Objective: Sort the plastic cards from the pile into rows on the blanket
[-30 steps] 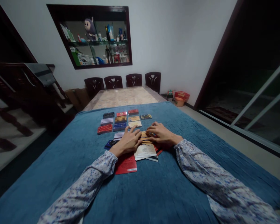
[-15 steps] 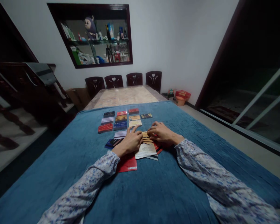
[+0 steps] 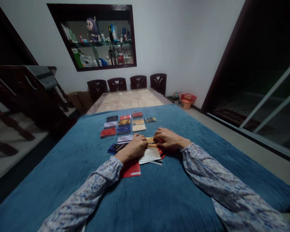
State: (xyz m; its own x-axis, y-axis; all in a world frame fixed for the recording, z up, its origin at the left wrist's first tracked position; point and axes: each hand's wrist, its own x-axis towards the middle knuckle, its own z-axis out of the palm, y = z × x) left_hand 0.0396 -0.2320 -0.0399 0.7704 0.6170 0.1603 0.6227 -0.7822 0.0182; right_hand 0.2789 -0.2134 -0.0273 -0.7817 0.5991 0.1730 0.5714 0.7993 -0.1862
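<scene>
We see the left hand [image 3: 132,149] and right hand [image 3: 168,139] both down on a loose pile [image 3: 145,154] of cards, near the middle of the desk. A blue cloth [image 3: 159,193] covers the desk.

Left fingers [image 3: 139,140] are curled and pressed together, tips on the near-left edge of a yellow card [image 3: 150,142] at the top of the pile. Right fingers [image 3: 159,133] are curled too, close together, tips at the same card's right end. We cannot tell if either hand pinches the card or only presses on it.

The yellow card lies flat between the two hands, touching both. A white card [image 3: 150,155] sits just under it, toward us. A red card [image 3: 131,168] pokes out below the left wrist. A dark card [image 3: 112,149] and a pale card [image 3: 125,139] lie just left of the left hand.

Beyond the pile, sorted cards [image 3: 124,123] lie face up in neat rows, apart from the hands. Both sleeves are floral print.

Far end of the desk is bare stone [image 3: 128,100], with four chairs [image 3: 127,84] behind it. A wall niche [image 3: 99,37] holds bottles and a plush toy [image 3: 92,27].
</scene>
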